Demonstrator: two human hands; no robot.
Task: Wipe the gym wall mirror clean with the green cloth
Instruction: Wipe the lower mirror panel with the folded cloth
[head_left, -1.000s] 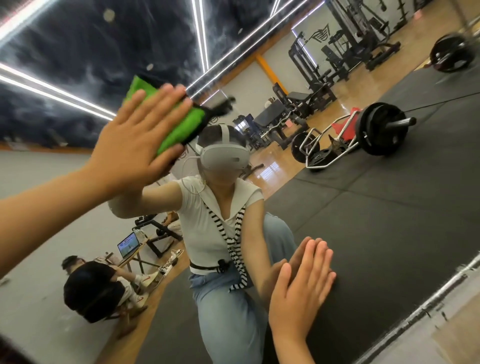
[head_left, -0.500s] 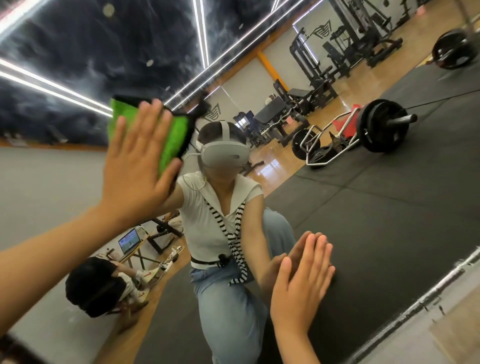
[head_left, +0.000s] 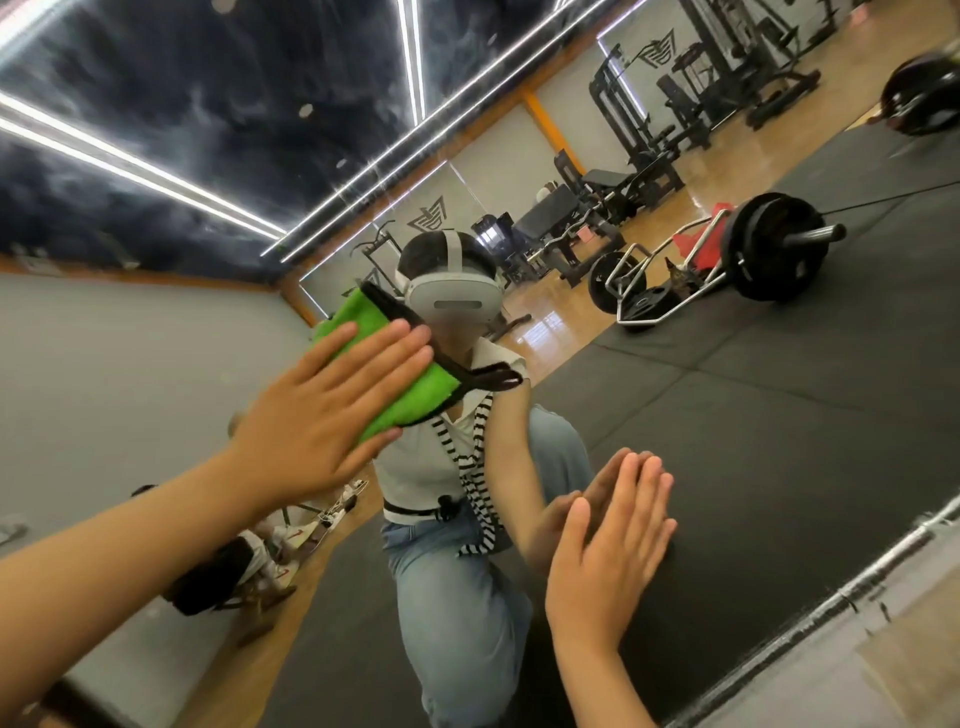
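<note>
The gym wall mirror (head_left: 753, 467) fills nearly the whole view and reflects the room and me kneeling in front of it. My left hand (head_left: 322, 415) lies flat, fingers spread, pressing the green cloth (head_left: 410, 384) against the glass at centre left. The cloth is bright green with a black edge and a black loop sticking out to the right. My right hand (head_left: 608, 551) rests flat on the mirror lower down at the right, fingers together, with nothing in it.
The mirror's metal bottom edge (head_left: 852, 587) runs diagonally at lower right. In the reflection are a loaded barbell (head_left: 774, 249) on black mats, weight benches and machines, and a seated person (head_left: 223, 577) by a laptop at lower left.
My left hand has swept the green cloth down and to the right across the glass, from the upper left to the middle. My right hand has stayed braced in the same place.
</note>
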